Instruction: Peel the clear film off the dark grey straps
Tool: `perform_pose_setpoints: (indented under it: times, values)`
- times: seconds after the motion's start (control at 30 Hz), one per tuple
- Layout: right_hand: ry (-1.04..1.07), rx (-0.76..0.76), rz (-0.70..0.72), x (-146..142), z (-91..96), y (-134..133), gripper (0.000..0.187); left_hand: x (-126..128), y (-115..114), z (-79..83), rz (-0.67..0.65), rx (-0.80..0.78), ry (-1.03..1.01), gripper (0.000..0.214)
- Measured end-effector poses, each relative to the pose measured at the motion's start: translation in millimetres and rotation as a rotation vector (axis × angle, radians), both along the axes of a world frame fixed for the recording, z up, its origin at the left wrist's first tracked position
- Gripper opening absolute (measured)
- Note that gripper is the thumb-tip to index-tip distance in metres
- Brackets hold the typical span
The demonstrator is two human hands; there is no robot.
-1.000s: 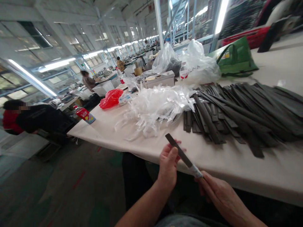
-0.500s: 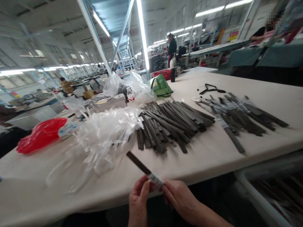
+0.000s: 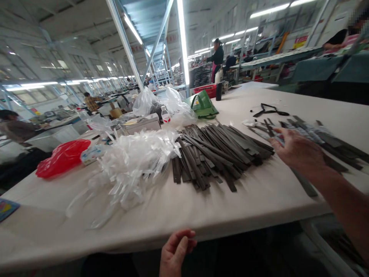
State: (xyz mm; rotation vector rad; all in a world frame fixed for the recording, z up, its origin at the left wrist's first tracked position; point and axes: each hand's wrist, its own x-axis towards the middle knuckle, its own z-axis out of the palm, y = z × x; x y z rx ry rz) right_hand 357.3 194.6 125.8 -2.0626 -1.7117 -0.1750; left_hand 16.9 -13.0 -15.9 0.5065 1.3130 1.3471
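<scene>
My right hand (image 3: pixel 300 149) reaches over a group of dark flat strips partly wrapped in pale printed bands, at the right of the table. Its fingers and thumb close on a dark strip (image 3: pixel 269 129), whose end sticks out past the fingertips; the palm side is hidden. Below that hand, the lower end of another strip (image 3: pixel 305 184) shows on the cloth. My left hand (image 3: pixel 178 249) hovers at the table's front edge, fingers loosely curled and thumb a little apart, with nothing visible in it. In front lies a big heap of dark strips (image 3: pixel 219 152).
A tangle of clear plastic strips (image 3: pixel 138 161) lies left of the heap, then a red plastic bag (image 3: pixel 65 157). Behind stand a green bag (image 3: pixel 205 107), a bottle (image 3: pixel 166 115) and a black flask (image 3: pixel 218 91). A dark strap loop (image 3: pixel 269 110) lies at right.
My hands have parted. The right has swung out to the right onto the wrapped strips, and the strip held in both hands has left the left one. The view has turned slightly left.
</scene>
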Motion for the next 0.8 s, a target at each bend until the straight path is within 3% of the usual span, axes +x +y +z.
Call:
perform_pose_setpoints:
  times: [0.2,0.27,0.33,0.47,0.57,0.7,0.8]
  values:
    - [-0.051,-0.158,0.476,-129.7,-31.5,23.7,0.047,12.2,-3.2,-2.7,-0.093,0.047,-0.017,0.041]
    - [-0.083,-0.161,0.501,-166.8,-41.0,38.4,0.052,11.2,-6.1,-5.0,-0.116,0.061,-0.047,0.041]
    - [-0.103,-0.167,0.434,-190.3,-47.8,58.8,0.053,5.5,-9.7,-7.7,-0.124,0.066,-0.065,0.041]
    - [-0.121,-0.254,0.238,-202.8,-55.0,105.4,0.046,-15.8,-17.2,-13.8,-0.058,0.035,-0.061,0.042]
    - [-0.123,-0.334,0.173,-199.0,-51.8,128.8,0.037,-31.8,-22.6,-15.0,0.007,0.007,-0.049,0.042]
    - [-0.09,-0.448,0.117,-191.9,-32.5,134.9,0.026,-44.1,-29.7,-2.5,0.031,0.018,-0.05,0.041]
    - [-0.047,-0.37,0.155,-186.4,-15.8,132.0,0.029,-51.7,-30.2,11.7,0.019,0.051,-0.03,0.038]
